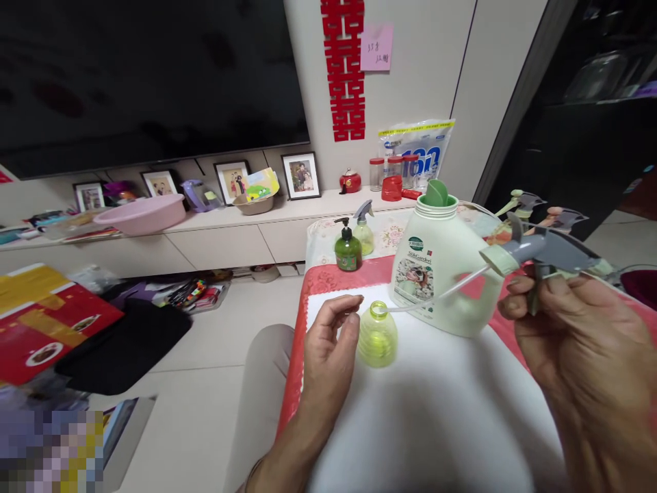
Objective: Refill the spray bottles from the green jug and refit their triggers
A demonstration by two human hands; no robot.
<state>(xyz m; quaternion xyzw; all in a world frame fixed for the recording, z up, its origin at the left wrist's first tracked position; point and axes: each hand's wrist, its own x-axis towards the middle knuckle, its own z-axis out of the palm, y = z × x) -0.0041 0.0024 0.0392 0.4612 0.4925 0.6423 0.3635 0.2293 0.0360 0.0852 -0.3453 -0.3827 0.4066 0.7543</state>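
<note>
A grey spray head (544, 248) with a pale green collar is gripped in my right hand (580, 329). Its thin clear dip tube (456, 286) slants down to the left, the tip at the mouth of a yellow-green bottle (378, 339). That bottle stands upright without a top on the white table mat. Beside its left side, my left hand (332, 342) is held with curved fingers apart and nothing between them. Behind the bottle, to the right, stands a large pale green detergent jug (441, 274) with a green piece (438, 194) in its neck.
Towards the table's back are a green pump bottle (348, 248) and another spray bottle (365, 236). A red cloth (328, 277) lies under the white mat (436, 418). The long cabinet (220, 243) carries framed photos and a pink basin (146, 213).
</note>
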